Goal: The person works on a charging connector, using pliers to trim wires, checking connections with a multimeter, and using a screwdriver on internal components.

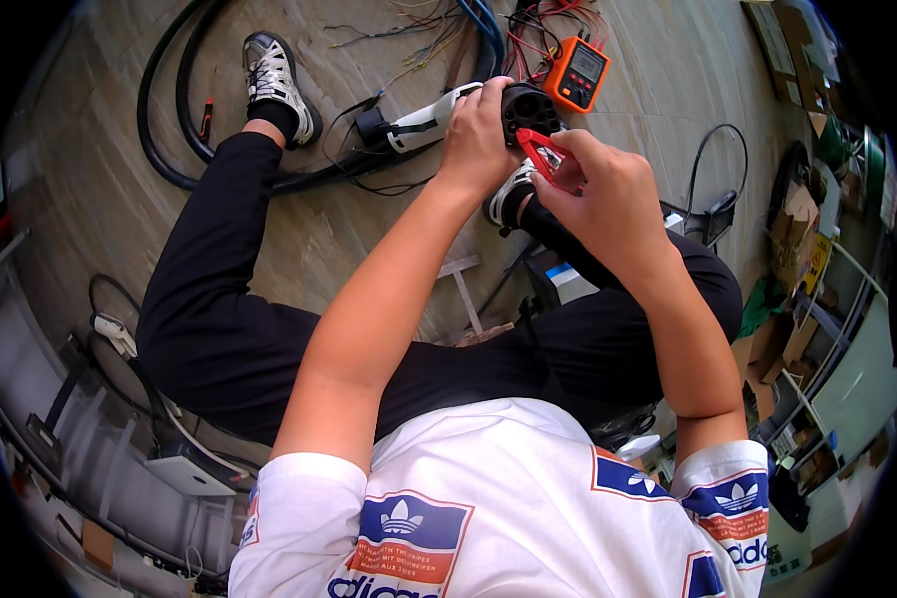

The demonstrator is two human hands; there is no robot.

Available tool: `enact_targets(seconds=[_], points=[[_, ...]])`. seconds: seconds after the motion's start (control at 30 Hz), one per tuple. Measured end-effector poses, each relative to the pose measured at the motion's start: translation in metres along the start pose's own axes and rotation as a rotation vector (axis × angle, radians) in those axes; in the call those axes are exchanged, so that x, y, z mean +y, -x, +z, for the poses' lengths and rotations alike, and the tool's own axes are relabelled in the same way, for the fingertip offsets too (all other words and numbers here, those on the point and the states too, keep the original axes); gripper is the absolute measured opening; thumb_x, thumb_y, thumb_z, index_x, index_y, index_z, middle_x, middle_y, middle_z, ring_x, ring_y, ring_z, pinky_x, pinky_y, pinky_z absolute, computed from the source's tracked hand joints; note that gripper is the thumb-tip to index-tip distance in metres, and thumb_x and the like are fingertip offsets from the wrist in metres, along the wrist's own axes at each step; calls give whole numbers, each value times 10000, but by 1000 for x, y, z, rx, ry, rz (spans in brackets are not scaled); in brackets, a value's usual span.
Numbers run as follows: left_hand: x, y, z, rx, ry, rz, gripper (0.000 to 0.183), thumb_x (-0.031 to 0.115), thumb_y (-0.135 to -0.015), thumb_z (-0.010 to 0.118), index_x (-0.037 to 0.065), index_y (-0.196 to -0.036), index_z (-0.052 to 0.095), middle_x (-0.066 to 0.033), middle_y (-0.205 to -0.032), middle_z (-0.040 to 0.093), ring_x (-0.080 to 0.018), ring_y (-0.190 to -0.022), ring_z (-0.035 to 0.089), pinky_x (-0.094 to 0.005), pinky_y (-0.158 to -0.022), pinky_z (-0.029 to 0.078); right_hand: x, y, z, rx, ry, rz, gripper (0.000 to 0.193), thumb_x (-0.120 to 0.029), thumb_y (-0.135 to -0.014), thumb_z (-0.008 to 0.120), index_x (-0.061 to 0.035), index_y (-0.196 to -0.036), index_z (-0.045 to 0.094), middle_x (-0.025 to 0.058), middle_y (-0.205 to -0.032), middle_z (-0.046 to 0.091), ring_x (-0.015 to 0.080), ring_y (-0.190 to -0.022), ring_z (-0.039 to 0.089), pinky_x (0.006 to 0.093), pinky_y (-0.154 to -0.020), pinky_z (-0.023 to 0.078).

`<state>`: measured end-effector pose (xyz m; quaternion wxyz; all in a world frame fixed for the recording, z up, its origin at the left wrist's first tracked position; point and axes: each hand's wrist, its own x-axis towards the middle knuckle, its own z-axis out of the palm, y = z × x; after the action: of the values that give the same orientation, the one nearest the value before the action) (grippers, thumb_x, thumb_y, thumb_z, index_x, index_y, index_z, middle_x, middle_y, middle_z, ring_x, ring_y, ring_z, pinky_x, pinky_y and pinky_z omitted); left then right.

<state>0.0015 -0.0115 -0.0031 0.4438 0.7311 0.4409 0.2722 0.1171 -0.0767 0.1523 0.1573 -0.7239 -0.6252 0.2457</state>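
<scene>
My left hand (478,140) is closed around an EV charging connector, with its white body (426,124) to the left and its black round head (530,112) with several sockets turned towards me. A red two-armed clip (540,149) is pinched between the thumb and fingers of my right hand (608,194). Its tip meets the lower edge of the connector's face; whether it enters a socket I cannot tell. Just beyond my right hand lies an orange meter (577,75) with a grey screen and red and black leads.
A thick black cable (181,110) loops across the floor (389,239) on the left, near a small red-and-black screwdriver (206,118). Loose thin wires (409,45) spread at the top. Shelves with cardboard boxes (797,224) line the right; a white case (191,472) stands at lower left.
</scene>
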Motion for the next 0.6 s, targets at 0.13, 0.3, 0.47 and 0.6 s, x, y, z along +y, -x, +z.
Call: enact_targets(seconds=[0.13,0.3,0.47,0.6], points=[[0,-1,0,1,9,-2,711,230,-719,882,59,-1316,534,-213,-1162,672,-428,-1110,622,-496,-963,502,3,-1,0,10,15,6,273,-185,-781,798,-37,-937,630,105,-702,684,309,-676,697,416,-621,544],[-3,-1,2,20,19,28,761,242,-700,895,65,-1335,514,-216,-1144,656,-433,-1099,614,-502,-963,501,0,-1,0,57,75,-37,271,-169,-778,790,-40,-948,624,106,-702,674,302,-669,687,407,-619,543],[-2,-1,-4,-40,98,-23,808,255,-686,900,71,-1358,491,-220,-1216,623,-442,-1145,605,-502,-990,504,-3,-5,-19,158,-72,9,312,-98,-769,762,-38,-1046,631,86,-662,625,220,-599,640,353,-598,525],[-6,-3,-24,-243,275,-61,964,325,-699,892,43,-1490,418,-216,-1365,577,-347,-1209,627,-430,-1039,500,22,-19,-29,252,-236,177,341,-105,-814,754,-4,-1111,619,103,-770,709,164,-643,692,325,-646,552]])
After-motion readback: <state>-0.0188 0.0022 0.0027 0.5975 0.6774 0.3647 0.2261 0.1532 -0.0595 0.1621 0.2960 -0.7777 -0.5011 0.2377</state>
